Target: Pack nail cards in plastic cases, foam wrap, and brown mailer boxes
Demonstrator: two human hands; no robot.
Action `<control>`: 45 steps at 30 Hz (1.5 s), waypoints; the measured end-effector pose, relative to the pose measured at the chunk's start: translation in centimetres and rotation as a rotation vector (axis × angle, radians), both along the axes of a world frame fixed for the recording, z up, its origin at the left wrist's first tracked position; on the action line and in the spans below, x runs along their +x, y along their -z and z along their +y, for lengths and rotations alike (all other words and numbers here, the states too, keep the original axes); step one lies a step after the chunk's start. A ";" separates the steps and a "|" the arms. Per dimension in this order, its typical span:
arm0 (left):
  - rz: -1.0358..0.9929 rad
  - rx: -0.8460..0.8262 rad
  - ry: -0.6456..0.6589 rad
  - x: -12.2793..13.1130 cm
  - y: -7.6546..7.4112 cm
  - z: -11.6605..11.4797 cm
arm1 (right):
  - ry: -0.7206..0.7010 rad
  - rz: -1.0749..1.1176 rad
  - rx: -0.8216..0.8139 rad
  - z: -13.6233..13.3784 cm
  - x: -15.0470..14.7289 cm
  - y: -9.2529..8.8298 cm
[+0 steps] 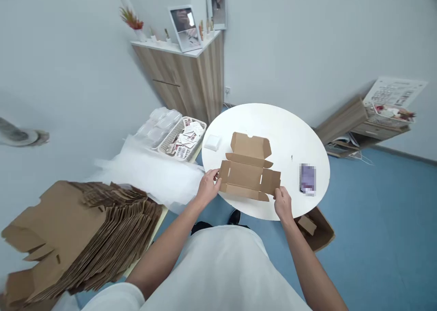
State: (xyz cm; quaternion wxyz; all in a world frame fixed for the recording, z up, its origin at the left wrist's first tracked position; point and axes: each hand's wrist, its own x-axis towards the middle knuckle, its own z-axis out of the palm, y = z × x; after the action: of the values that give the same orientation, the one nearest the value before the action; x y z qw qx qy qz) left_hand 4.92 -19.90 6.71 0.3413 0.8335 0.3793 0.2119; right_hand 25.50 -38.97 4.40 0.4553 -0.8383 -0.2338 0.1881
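An unfolded brown cardboard box blank [244, 175] lies over the near part of a round white table [297, 129], its creased flaps spread out. My left hand [209, 186] pinches the blank's left side flap between thumb and fingers. At the lower right corner of the blank, my right hand [282, 202] has its fingers closed on the right side flap. A small white packet [212, 142] rests near the table's left edge. On the right part of the tabletop lies a blurred purple item [307, 179].
Many flat cardboard blanks [119, 238] are stacked at the lower left. Beyond them are white wrapping sheets [146, 170] and a basket [166, 141] of cards. An open carton [322, 236] stands on the floor below the table's right side. A wooden cabinet [184, 81] stands behind.
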 end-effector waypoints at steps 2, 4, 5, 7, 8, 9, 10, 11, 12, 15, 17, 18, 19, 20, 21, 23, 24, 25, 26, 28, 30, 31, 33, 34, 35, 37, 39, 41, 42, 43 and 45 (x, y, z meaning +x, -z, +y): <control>0.043 -0.021 0.039 1.7 1.1 -0.1 | -0.041 0.017 -0.068 -1.2 1.2 1.2; 0.079 -0.051 0.050 3.0 2.2 -0.1 | -0.081 0.020 -0.109 -2.0 2.1 2.3; 0.096 -0.069 0.052 3.5 2.8 0.0 | -0.092 0.019 -0.117 -2.3 2.4 2.7; 0.128 -0.105 0.039 4.5 3.7 0.2 | -0.091 0.014 -0.123 -2.5 2.9 3.5; 0.142 -0.120 0.027 4.9 4.2 0.4 | -0.083 0.009 -0.125 -2.5 3.0 3.9; 0.156 -0.132 0.015 5.3 4.6 0.5 | -0.074 0.002 -0.130 -2.4 3.1 4.2; 0.169 -0.140 0.007 5.8 5.0 0.6 | -0.065 -0.007 -0.139 -2.3 3.2 4.6; 0.183 -0.145 0.000 6.2 5.3 0.8 | -0.055 -0.019 -0.151 -2.1 3.2 4.9; 0.197 -0.148 -0.003 6.6 5.7 0.9 | -0.046 -0.029 -0.165 -2.0 3.2 5.2; 0.232 -0.165 0.002 7.6 6.7 1.6 | -0.026 -0.041 -0.212 -1.3 3.1 5.9; 0.249 -0.189 0.016 8.1 7.2 2.3 | -0.014 -0.033 -0.246 -0.9 3.0 6.4; 0.257 -0.203 0.028 8.3 7.4 2.7 | -0.004 -0.028 -0.263 -0.7 3.0 6.6; 0.266 -0.214 0.042 8.4 7.6 3.1 | 0.011 -0.026 -0.280 -0.5 3.0 6.8; 0.278 -0.218 0.057 8.5 7.7 3.4 | 0.027 -0.024 -0.297 -0.3 3.1 6.9; 0.290 -0.205 0.069 8.6 7.8 3.7 | 0.045 -0.023 -0.317 -0.2 3.1 7.1; 0.317 -0.113 0.089 8.4 7.8 3.9 | 0.096 -0.028 -0.363 0.0 3.2 7.3; 0.331 -0.041 0.115 8.2 7.8 3.8 | 0.131 -0.041 -0.390 0.1 3.3 7.3; 0.344 0.035 0.163 7.9 7.8 3.7 | 0.169 -0.063 -0.420 0.2 3.4 7.3; 0.357 0.106 0.239 7.7 7.8 3.5 | 0.206 -0.090 -0.450 0.2 3.4 7.3; 0.388 0.206 0.447 7.2 7.9 3.1 | 0.252 -0.133 -0.503 0.5 3.7 7.1; 0.424 0.264 0.633 7.0 8.1 2.7 | 0.252 -0.130 -0.532 1.0 4.2 6.7; 0.443 0.284 0.696 7.0 8.3 2.5 | 0.242 -0.113 -0.536 1.3 4.6 6.5; 0.476 0.309 0.770 7.2 8.6 2.3 | 0.226 -0.084 -0.543 2.2 5.6 6.1; 0.490 0.315 0.789 7.4 8.8 2.2 | 0.217 -0.070 -0.546 2.8 6.3 5.9; 0.501 0.318 0.801 7.6 8.9 2.2 | 0.204 -0.053 -0.545 3.3 7.0 5.8; 0.513 0.318 0.810 8.0 9.2 2.0 | 0.167 -0.005 -0.519 4.4 8.5 5.7; 0.526 0.312 0.807 8.4 9.3 1.8 | 0.129 0.060 -0.451 5.5 10.0 5.9; 0.548 0.301 0.805 8.7 9.4 1.5 | 0.092 0.125 -0.372 6.4 11.3 6.4; 0.561 0.295 0.805 8.9 9.4 1.4 | 0.070 0.149 -0.336 6.8 11.9 6.7; 0.573 0.290 0.804 9.1 9.4 1.2 | 0.045 0.162 -0.304 7.2 12.4 7.1; 0.587 0.282 0.808 9.5 9.3 1.0 | -0.004 0.157 -0.259 7.6 13.1 7.9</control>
State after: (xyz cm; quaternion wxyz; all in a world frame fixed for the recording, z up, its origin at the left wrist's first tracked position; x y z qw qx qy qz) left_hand 14.37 -18.92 -2.61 0.1594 0.9757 0.0747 -0.1302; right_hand 38.57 -31.33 -3.49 0.3598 -0.8722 -0.1729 0.2827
